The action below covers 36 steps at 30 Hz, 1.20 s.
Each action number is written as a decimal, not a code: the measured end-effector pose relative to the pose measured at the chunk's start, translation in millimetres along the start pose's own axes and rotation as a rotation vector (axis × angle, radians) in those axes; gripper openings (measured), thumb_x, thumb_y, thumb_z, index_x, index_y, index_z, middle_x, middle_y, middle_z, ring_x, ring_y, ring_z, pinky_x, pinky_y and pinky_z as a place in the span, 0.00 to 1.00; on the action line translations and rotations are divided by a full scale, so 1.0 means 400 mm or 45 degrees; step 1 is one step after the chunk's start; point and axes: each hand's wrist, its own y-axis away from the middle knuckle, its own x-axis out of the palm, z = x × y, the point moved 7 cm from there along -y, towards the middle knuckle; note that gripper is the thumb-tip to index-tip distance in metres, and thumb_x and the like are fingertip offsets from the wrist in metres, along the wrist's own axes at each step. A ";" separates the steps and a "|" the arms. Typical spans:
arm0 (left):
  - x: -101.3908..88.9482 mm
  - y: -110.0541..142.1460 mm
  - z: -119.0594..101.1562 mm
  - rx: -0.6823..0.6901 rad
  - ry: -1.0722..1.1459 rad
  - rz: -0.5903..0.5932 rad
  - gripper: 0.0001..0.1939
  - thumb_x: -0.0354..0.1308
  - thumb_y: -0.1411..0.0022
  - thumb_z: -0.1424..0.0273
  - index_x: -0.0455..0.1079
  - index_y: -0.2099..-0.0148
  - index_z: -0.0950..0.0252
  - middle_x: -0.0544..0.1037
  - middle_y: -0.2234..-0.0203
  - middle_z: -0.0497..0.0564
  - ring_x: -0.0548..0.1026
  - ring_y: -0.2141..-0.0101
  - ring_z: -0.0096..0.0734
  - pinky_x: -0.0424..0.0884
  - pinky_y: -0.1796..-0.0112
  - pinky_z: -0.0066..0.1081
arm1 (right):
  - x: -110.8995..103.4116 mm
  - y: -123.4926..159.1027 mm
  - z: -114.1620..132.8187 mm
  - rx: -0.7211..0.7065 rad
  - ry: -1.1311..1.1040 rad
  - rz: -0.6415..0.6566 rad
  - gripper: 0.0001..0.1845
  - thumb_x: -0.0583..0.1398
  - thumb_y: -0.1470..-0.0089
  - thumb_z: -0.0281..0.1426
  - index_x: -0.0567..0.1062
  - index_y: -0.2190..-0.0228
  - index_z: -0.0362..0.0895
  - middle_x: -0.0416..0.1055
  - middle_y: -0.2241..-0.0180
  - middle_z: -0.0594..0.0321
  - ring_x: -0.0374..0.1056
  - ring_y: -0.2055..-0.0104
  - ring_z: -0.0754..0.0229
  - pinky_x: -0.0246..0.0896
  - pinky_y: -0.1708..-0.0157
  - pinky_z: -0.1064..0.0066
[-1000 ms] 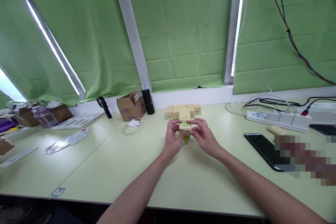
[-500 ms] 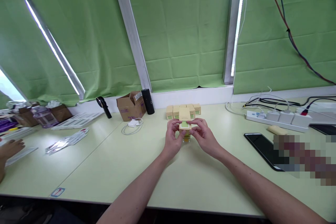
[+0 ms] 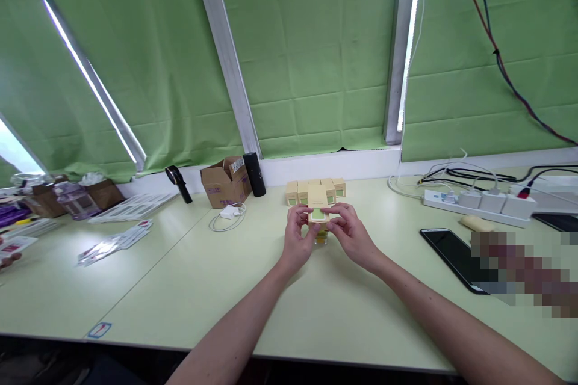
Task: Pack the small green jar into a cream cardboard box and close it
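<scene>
Both hands grip a small tan cardboard box (image 3: 318,215) with a green square on the side facing me. The fingers of my left hand (image 3: 298,233) are closed on its left side. My right hand (image 3: 353,233) pinches the right side, thumb low and index finger high. Beneath the box, partly covered by it and my fingers, a small clear glass container (image 3: 321,237) with something yellow shows on the table. Right behind stand several similar small tan boxes (image 3: 292,192) in a row, with dark green squares on their fronts.
Left of the hands are a white charger with cable (image 3: 230,212), an opened carton (image 3: 224,183), a black cylinder (image 3: 254,174) and a handheld fan (image 3: 178,184). On the right lie a phone (image 3: 451,258) and a power strip (image 3: 478,207). Another person's fingers (image 3: 9,260) show at far left.
My hands and the box stay nearly still. At the far left, the other person's hand has drawn back toward the frame edge and now holds a white and red packet.
</scene>
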 end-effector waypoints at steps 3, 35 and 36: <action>-0.003 0.001 0.003 0.018 -0.005 -0.012 0.16 0.64 0.36 0.60 0.67 0.50 0.59 0.65 0.49 0.55 0.73 0.55 0.35 0.71 0.51 0.38 | 0.000 0.000 -0.001 0.001 0.009 0.003 0.17 0.58 0.36 0.43 0.73 0.48 0.53 0.56 0.46 0.58 0.75 0.59 0.63 0.75 0.49 0.56; -0.024 0.002 -0.002 -0.128 -0.146 -0.091 0.24 0.59 0.33 0.55 0.61 0.40 0.59 0.72 0.46 0.58 0.73 0.47 0.42 0.69 0.48 0.40 | 0.077 0.060 0.080 -0.463 0.627 0.279 0.43 0.52 0.36 0.23 0.41 0.30 0.64 0.46 0.27 0.68 0.44 0.27 0.50 0.55 0.33 0.41; -0.030 0.000 0.003 -0.145 -0.176 -0.112 0.24 0.60 0.34 0.54 0.62 0.42 0.60 0.73 0.47 0.57 0.74 0.49 0.41 0.69 0.49 0.39 | 0.083 0.063 0.083 -0.498 0.651 0.310 0.43 0.51 0.36 0.23 0.41 0.30 0.65 0.46 0.27 0.68 0.46 0.27 0.50 0.55 0.33 0.40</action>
